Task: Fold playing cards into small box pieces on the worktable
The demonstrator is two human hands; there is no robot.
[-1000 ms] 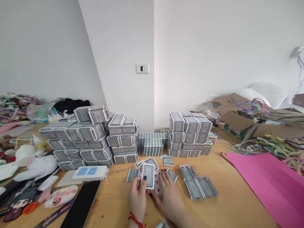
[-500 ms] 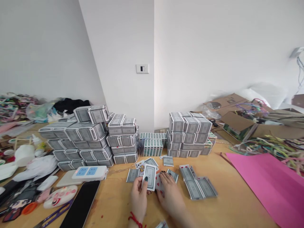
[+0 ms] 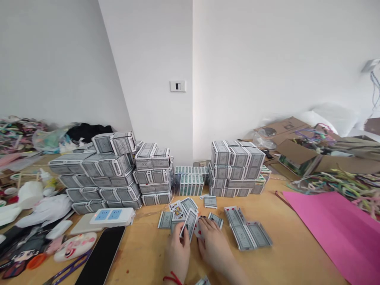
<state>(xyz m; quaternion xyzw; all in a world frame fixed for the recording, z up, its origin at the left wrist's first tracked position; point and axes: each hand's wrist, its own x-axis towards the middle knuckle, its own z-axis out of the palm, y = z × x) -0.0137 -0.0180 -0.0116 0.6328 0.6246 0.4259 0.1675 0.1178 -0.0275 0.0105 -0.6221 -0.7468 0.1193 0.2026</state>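
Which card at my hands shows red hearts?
The face-up card partly covered by your right hand; your left hand holds a card showing its patterned back.

Hands (image 3: 179,248) on playing cards (image 3: 189,223), card-covered blocks (image 3: 101,164) behind, pink sheet (image 3: 329,229)
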